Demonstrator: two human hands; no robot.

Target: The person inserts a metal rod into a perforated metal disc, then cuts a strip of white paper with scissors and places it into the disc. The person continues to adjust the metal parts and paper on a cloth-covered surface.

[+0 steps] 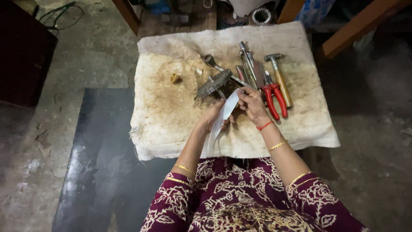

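Stained cloth (171, 107) covers the tabletop; left hand (213, 117) and right hand (251, 103) both pinch a white strip (225, 112), best kept taut beside the metal gear (214, 83).

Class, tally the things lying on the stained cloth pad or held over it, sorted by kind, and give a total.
Hammer with wooden handle: 1
Red-handled pliers: 1
Spanner: 1
Toothed metal disc: 1
Bundle of long metal tools, too overlapped to split: 1
White strip, held by left hand and right hand: 1
Small yellowish lump: 1
Total: 7
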